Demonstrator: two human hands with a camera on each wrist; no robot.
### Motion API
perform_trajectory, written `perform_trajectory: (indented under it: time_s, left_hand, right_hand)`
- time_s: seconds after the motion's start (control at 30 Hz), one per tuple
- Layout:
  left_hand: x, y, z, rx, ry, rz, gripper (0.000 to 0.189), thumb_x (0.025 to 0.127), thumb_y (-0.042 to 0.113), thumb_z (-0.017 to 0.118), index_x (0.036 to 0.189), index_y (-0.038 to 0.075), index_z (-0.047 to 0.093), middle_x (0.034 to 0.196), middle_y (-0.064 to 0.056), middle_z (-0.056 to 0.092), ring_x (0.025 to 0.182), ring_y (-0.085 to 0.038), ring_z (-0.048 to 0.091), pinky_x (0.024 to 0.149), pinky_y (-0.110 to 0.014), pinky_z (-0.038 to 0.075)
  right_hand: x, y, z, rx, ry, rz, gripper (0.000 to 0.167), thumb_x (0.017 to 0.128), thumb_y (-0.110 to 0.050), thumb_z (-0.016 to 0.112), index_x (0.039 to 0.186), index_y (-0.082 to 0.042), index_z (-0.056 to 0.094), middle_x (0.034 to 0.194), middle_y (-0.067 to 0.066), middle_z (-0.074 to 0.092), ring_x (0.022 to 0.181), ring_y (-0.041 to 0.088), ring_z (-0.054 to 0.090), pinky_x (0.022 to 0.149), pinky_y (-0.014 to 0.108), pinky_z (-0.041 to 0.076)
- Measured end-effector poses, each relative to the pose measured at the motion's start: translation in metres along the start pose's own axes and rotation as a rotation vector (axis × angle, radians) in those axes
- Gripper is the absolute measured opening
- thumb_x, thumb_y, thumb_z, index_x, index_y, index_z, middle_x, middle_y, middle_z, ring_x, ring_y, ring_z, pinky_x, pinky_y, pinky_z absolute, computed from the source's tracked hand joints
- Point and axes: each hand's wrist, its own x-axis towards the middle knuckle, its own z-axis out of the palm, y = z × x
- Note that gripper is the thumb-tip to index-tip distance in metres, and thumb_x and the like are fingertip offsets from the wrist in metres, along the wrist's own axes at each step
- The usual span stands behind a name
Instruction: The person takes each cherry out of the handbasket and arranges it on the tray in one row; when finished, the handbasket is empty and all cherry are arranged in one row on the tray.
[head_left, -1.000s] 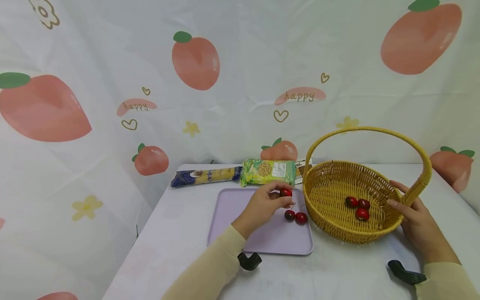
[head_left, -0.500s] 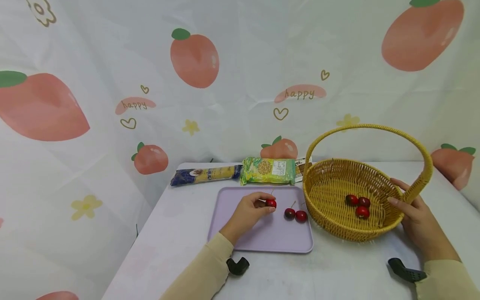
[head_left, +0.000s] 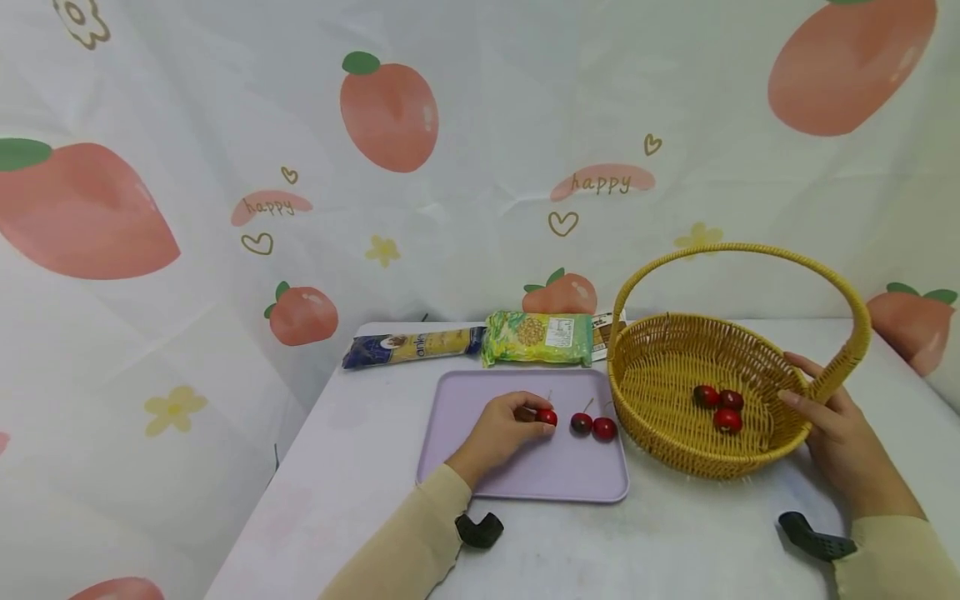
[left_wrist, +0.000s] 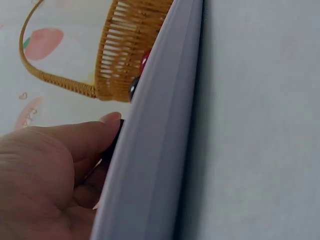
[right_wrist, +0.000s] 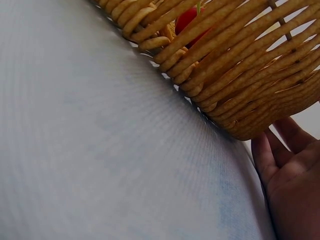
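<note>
My left hand (head_left: 501,435) pinches a red cherry (head_left: 547,417) between thumb and fingers, low over the lilac tray (head_left: 570,477). Whether that cherry touches the tray I cannot tell. Just right of it, a dark red cherry (head_left: 581,423) and a brighter one (head_left: 604,429) lie side by side on the tray, stems up. At the right stands a yellow wicker basket (head_left: 675,448) with a tall handle. Three cherries (head_left: 727,419) sit inside it. My right hand (head_left: 855,450) grips the basket's right rim at the handle's base, thumb inside; in the right wrist view its fingers (right_wrist: 292,135) lie against the outer wall.
Behind the tray lie a blue and yellow packet (head_left: 412,346), a green and yellow packet (head_left: 536,337) and a brown and white packet (head_left: 602,333), partly hidden by the basket. A fruit-printed cloth (head_left: 450,250) hangs along the table's back.
My left hand has moved left, away from the basket, and lowered toward the tray, still pinching the cherry. My right hand keeps its hold on the basket rim.
</note>
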Motion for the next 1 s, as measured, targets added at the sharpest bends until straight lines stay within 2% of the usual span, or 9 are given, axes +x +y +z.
perform_trajectory:
  time_s: [0.27, 0.43, 0.57, 0.77, 1.0]
  left_hand:
    - [0.009, 0.007, 0.014, 0.087, 0.015, -0.011, 0.021, 0.092, 0.010, 0.091, 0.111, 0.009, 0.082, 0.096, 0.005, 0.074, 0.087, -0.009, 0.068, 0.081, -0.028, 0.054]
    - [0.009, 0.012, 0.019, 0.131, 0.010, -0.018, 0.021, 0.090, 0.009, 0.092, 0.109, 0.010, 0.082, 0.093, 0.007, 0.073, 0.085, -0.007, 0.066, 0.080, -0.028, 0.053]
    - [0.008, 0.010, 0.020, 0.157, 0.015, -0.009, 0.021, 0.090, 0.010, 0.092, 0.109, 0.011, 0.082, 0.093, 0.009, 0.073, 0.085, -0.006, 0.066, 0.080, -0.028, 0.053]
    - [0.007, 0.007, 0.021, 0.148, 0.013, -0.010, 0.021, 0.092, 0.013, 0.092, 0.111, 0.012, 0.082, 0.095, 0.011, 0.074, 0.087, -0.004, 0.068, 0.082, -0.026, 0.054]
    - [0.004, 0.008, 0.020, 0.158, 0.007, -0.014, 0.024, 0.092, 0.014, 0.092, 0.114, 0.013, 0.082, 0.097, 0.011, 0.073, 0.089, -0.004, 0.066, 0.083, -0.027, 0.053]
  right_hand:
    - [0.001, -0.002, -0.001, 0.041, -0.006, -0.024, 0.058, 0.113, 0.001, 0.048, 0.166, -0.024, 0.044, 0.146, -0.011, 0.056, 0.122, -0.001, 0.060, 0.091, 0.012, 0.047]
    - [0.002, -0.001, -0.002, 0.051, -0.002, -0.016, 0.059, 0.113, 0.001, 0.048, 0.166, -0.025, 0.043, 0.146, -0.010, 0.055, 0.121, -0.001, 0.061, 0.091, 0.013, 0.048]
    - [0.002, -0.001, -0.001, 0.052, -0.008, -0.015, 0.058, 0.113, 0.001, 0.049, 0.166, -0.024, 0.043, 0.146, -0.010, 0.055, 0.121, -0.001, 0.061, 0.091, 0.013, 0.049]
    - [0.003, -0.002, -0.001, 0.015, -0.001, -0.003, 0.060, 0.114, -0.002, 0.049, 0.169, -0.026, 0.040, 0.148, -0.009, 0.050, 0.123, -0.002, 0.058, 0.089, 0.011, 0.047]
    - [0.002, 0.000, -0.001, 0.031, -0.012, -0.006, 0.060, 0.114, -0.001, 0.048, 0.168, -0.024, 0.040, 0.148, -0.010, 0.051, 0.123, -0.002, 0.058, 0.090, 0.012, 0.047]
